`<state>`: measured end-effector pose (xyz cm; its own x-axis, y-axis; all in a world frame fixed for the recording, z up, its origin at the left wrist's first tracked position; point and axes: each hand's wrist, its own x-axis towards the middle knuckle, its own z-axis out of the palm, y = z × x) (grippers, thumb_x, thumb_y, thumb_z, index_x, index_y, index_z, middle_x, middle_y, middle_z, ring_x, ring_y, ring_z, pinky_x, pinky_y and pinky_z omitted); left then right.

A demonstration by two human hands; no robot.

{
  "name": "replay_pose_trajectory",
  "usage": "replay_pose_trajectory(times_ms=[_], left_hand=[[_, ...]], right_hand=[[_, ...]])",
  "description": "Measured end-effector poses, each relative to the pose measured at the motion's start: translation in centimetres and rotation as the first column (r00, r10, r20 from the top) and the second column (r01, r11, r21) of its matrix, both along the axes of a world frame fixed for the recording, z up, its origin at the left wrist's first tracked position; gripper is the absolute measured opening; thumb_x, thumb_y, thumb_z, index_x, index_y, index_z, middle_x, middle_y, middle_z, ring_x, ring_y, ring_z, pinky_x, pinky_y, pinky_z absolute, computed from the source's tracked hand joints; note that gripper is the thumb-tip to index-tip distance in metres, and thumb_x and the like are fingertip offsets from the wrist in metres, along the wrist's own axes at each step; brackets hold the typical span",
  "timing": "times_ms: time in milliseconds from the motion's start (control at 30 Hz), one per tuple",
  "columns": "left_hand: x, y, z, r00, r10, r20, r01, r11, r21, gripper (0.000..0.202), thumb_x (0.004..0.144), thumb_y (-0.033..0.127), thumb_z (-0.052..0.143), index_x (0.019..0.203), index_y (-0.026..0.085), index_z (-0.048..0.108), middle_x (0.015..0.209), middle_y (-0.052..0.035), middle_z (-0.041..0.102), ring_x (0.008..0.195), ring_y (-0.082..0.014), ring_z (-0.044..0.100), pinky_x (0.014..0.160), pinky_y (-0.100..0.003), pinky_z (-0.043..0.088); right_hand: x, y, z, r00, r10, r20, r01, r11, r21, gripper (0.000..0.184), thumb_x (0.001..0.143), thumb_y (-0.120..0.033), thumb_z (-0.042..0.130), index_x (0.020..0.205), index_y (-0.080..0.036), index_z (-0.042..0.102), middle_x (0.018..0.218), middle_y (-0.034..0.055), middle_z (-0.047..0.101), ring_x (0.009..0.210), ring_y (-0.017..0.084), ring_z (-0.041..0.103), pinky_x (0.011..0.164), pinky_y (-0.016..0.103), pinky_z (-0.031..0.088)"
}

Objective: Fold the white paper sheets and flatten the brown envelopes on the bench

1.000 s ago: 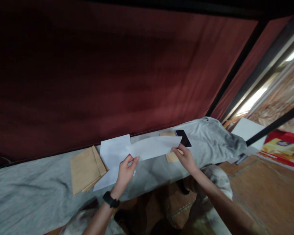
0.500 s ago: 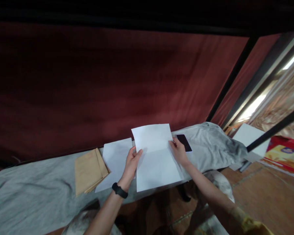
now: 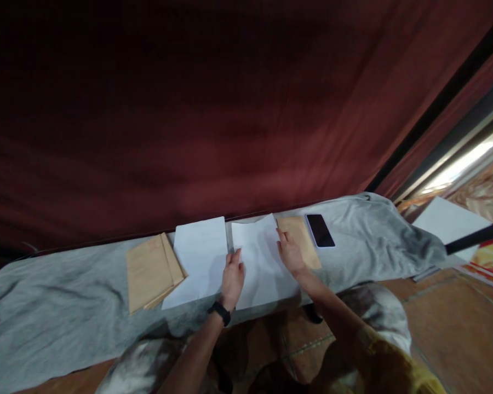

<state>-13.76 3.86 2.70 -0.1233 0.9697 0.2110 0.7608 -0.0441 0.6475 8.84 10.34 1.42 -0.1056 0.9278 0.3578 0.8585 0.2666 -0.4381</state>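
Head view, left to right. A stack of brown envelopes (image 3: 150, 271) lies on the grey cloth (image 3: 66, 312), well to the left of the fingers. Just left of the left fingertips lies a white sheet pile (image 3: 201, 254), touching the envelopes.

The left hand (image 3: 233, 279), with a black wristband (image 3: 219, 313), rests with fingers extended and flat on the left edge of 1 loose white sheet (image 3: 259, 268); it pinches nothing. The right hand (image 3: 290, 253) lies with fingers spread flat on the upper right part of the same sheet, likewise pressing, not gripping.

Change from 0.5 s ago: the sheet was then raised off the cloth, pinched at its 2 sides; it now lies flat on the cloth between and under both hands.

Just right of the right fingers a single brown envelope (image 3: 302, 241) is uncovered, having been hidden behind the raised sheet. Beyond it lies a dark phone (image 3: 320, 230), touching the envelope's right edge. A red curtain (image 3: 189, 137) hangs behind.
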Motion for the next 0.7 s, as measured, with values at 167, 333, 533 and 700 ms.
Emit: replay_pose_trajectory(times_ms=[167,333,533,700], left_hand=[[0.8,-0.3,0.1,0.991,0.026,-0.132,-0.035,0.997,-0.073,0.042,0.09,0.008,0.044,0.127,0.014,0.062,0.119,-0.0151,0.062,0.088,-0.0208,0.07,0.085,-0.034,0.057],[1.0,-0.3,0.5,0.982,0.059,-0.179,-0.081,0.99,-0.118,0.037,0.093,0.01,0.042,0.124,0.01,0.062,0.117,-0.0163,0.061,0.088,-0.0209,0.069,0.082,-0.032,0.057],[2.1,-1.1,1.1,0.909,0.067,-0.412,-0.092,0.995,-0.041,0.046,0.096,0.011,0.036,0.139,0.014,0.053,0.136,-0.0206,0.056,0.118,-0.0309,0.061,0.101,-0.049,0.049],[5.1,-0.9,-0.7,0.903,-0.13,-0.41,0.125,0.991,-0.039,0.053,0.1,0.025,0.038,0.151,0.015,0.04,0.161,-0.0172,0.036,0.15,-0.0315,0.03,0.12,-0.054,0.03]], right_hand=[[-1.3,-2.2,-1.2,0.987,0.089,0.136,-0.096,0.994,0.045,0.05,0.099,-0.016,0.042,0.149,-0.015,0.043,0.155,0.0172,0.042,0.139,0.031,0.043,0.111,0.051,0.04],[-3.6,-5.2,-2.7,0.941,0.263,0.215,-0.272,0.962,0.015,0.05,0.102,-0.03,0.046,0.15,-0.015,0.044,0.159,0.0135,0.04,0.146,0.029,0.035,0.119,0.049,0.031],[-3.9,-5.6,-2.9,0.946,0.21,0.249,-0.215,0.977,-0.006,0.052,0.103,-0.033,0.044,0.152,-0.014,0.042,0.158,0.0152,0.04,0.146,0.029,0.037,0.119,0.049,0.029],[-3.9,-5.6,-2.6,0.932,0.231,0.279,-0.235,0.972,-0.02,0.054,0.1,-0.022,0.04,0.154,-0.012,0.038,0.159,0.0145,0.037,0.147,0.028,0.035,0.121,0.049,0.027]])
